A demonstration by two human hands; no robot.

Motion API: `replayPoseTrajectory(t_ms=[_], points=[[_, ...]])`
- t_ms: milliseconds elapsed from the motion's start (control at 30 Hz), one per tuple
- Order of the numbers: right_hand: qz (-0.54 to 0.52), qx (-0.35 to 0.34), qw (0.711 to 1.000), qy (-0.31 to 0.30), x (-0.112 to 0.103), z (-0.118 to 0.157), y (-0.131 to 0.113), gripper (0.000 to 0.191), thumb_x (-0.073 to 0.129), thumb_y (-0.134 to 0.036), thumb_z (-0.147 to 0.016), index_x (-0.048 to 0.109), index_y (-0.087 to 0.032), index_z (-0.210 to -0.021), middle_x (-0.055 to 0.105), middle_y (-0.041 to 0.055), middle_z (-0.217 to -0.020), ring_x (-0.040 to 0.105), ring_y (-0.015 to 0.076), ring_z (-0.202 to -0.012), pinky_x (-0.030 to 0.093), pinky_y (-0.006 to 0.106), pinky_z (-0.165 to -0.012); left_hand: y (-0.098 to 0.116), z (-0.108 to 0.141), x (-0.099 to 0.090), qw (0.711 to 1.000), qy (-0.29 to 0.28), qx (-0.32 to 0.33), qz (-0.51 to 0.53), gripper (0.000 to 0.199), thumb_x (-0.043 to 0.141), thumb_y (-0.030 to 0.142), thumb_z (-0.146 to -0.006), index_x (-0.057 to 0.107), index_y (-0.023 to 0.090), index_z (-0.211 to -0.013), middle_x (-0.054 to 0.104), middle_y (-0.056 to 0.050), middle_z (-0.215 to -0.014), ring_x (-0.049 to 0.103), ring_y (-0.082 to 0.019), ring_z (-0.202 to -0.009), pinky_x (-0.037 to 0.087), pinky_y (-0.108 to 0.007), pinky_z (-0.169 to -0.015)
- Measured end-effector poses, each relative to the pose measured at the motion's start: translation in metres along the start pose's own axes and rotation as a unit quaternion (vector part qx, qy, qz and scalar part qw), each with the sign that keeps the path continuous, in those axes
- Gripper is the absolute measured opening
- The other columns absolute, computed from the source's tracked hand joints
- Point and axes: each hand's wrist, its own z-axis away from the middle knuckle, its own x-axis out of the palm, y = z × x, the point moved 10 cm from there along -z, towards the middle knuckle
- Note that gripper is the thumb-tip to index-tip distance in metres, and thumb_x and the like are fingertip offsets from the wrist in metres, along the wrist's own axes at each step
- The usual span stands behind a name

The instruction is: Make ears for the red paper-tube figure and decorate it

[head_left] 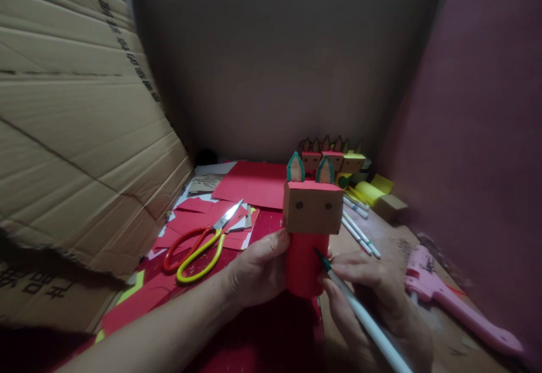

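A paper animal figure (313, 209) stands upright in the middle, with a cardboard box head, two drawn eyes, green-edged pointed ears and a red paper tube body (302, 271). My left hand (262, 266) is closed around the left side of that red body. Between the fingers of my right hand (376, 294) is a white marker pen (364, 316) with a dark green tip. The tip is at the front of the red tube, seemingly touching it. Some right fingers are hidden behind the pen and the figure.
Scissors (203, 246) with red and yellow handles lie left on red paper sheets (254, 184). Similar figures (332, 161) stand at the back. Several markers (359, 232), a yellow paper piece (372, 192) and a pink glue gun (449, 294) lie right. Cardboard (84, 108) rises at left.
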Motion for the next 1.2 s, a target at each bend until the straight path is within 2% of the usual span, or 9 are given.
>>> replayPoseTrajectory(t_ms=[200, 367, 600, 733, 900, 1000, 1200], points=[[0.023, 0.003, 1.0, -0.008, 0.001, 0.001, 0.002, 0.021, 0.06, -0.009, -0.079, 0.053, -0.021, -0.094, 0.063, -0.001, -0.087, 0.067, 0.0075, -0.075, 0.052, 0.012, -0.069, 0.0, 0.001, -0.005, 1.0, 0.015, 0.001, -0.006, 0.044, 0.059, 0.039, -0.084, 0.061, 0.008, -0.114, 0.067, -0.014, -0.11, 0.063, -0.022, -0.102, 0.047, -0.032, -0.091], [0.041, -0.002, 0.999, -0.018, 0.001, 0.002, 0.001, 0.021, 0.059, -0.01, -0.079, 0.054, -0.023, -0.095, 0.065, -0.0004, -0.086, 0.067, 0.0109, -0.077, 0.054, 0.019, -0.071, -0.001, 0.0, -0.005, 1.0, 0.009, -0.001, -0.009, 0.045, 0.059, 0.04, -0.084, 0.061, 0.007, -0.114, 0.067, -0.016, -0.109, 0.063, -0.022, -0.101, 0.048, -0.032, -0.09], [-0.021, 0.067, 0.997, 0.027, 0.003, 0.006, 0.009, 0.016, 0.055, -0.012, -0.082, 0.054, -0.024, -0.092, 0.062, -0.0015, -0.088, 0.064, 0.0104, -0.08, 0.051, 0.022, -0.077, -0.001, 0.001, -0.011, 0.999, 0.036, -0.003, -0.01, 0.047, 0.063, 0.041, -0.081, 0.061, 0.008, -0.114, 0.066, -0.015, -0.109, 0.061, -0.025, -0.102, 0.045, -0.037, -0.093], [-0.035, 0.06, 0.997, 0.031, 0.003, 0.005, 0.009, 0.017, 0.055, -0.01, -0.081, 0.055, -0.023, -0.092, 0.062, -0.0019, -0.086, 0.063, 0.0097, -0.081, 0.049, 0.021, -0.079, -0.001, 0.002, -0.013, 0.998, 0.053, -0.005, -0.016, 0.05, 0.066, 0.042, -0.078, 0.06, 0.009, -0.115, 0.066, -0.015, -0.109, 0.06, -0.026, -0.104, 0.043, -0.038, -0.094], [-0.015, 0.025, 1.0, -0.008, 0.005, 0.004, 0.005, 0.019, 0.057, -0.009, -0.081, 0.054, -0.022, -0.095, 0.064, 0.0006, -0.089, 0.065, 0.0118, -0.081, 0.053, 0.022, -0.075, -0.001, 0.001, -0.012, 0.999, 0.052, -0.005, -0.015, 0.047, 0.065, 0.041, -0.079, 0.061, 0.009, -0.113, 0.066, -0.015, -0.108, 0.06, -0.025, -0.102, 0.043, -0.038, -0.094], [0.004, 0.037, 0.999, -0.002, 0.001, 0.004, 0.008, 0.019, 0.057, -0.011, -0.082, 0.053, -0.023, -0.095, 0.064, 0.0011, -0.089, 0.066, 0.0128, -0.08, 0.055, 0.023, -0.074, 0.0, 0.0, -0.013, 0.999, 0.05, -0.001, -0.012, 0.046, 0.065, 0.04, -0.079, 0.061, 0.009, -0.113, 0.066, -0.015, -0.107, 0.06, -0.024, -0.101, 0.044, -0.037, -0.093], [0.017, -0.005, 1.0, -0.024, 0.003, 0.0, 0.001, 0.022, 0.056, -0.009, -0.08, 0.052, -0.023, -0.096, 0.064, -0.0007, -0.086, 0.067, 0.0105, -0.08, 0.055, 0.018, -0.075, 0.0, 0.001, -0.014, 0.998, 0.06, 0.003, -0.016, 0.047, 0.065, 0.041, -0.079, 0.061, 0.01, -0.114, 0.065, -0.015, -0.108, 0.059, -0.025, -0.102, 0.043, -0.038, -0.093]])
